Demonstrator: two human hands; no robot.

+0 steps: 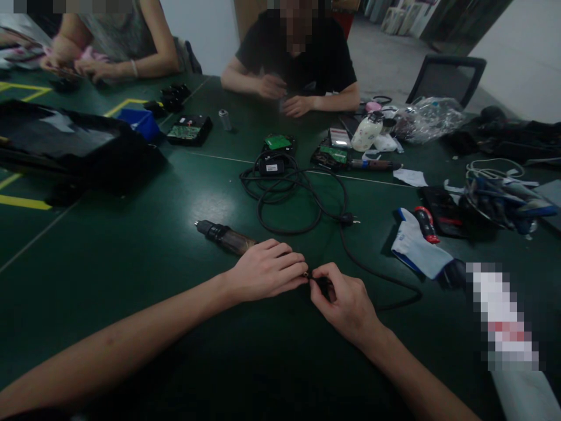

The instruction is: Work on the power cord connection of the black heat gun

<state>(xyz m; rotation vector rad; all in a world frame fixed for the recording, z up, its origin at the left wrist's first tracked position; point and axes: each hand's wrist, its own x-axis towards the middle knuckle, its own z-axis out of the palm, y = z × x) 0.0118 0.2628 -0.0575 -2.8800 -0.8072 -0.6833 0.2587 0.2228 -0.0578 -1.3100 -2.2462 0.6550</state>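
Observation:
My left hand (pixel 267 270) is closed over the rear part of an electric screwdriver (pixel 228 238), which lies on the green table with its tip pointing to the left. My right hand (pixel 344 295) pinches a black cable connector right at the tool's back end, by the left fingertips. Whether the connector sits inside the tool's end or just touches it, I cannot tell. A black power cord (pixel 287 229) with an adapter box (pixel 272 166) lies coiled behind my hands, and its plug (pixel 349 218) rests to the right.
Across the table (pixel 131 280) two people work with their hands. Open devices with green circuit boards (pixel 278 142) lie midway. A glove (pixel 418 245), a red-black screwdriver handle (pixel 426 224) and a dark case are on the right. A large black housing (pixel 65 149) and blue bin (pixel 139 123) stand left.

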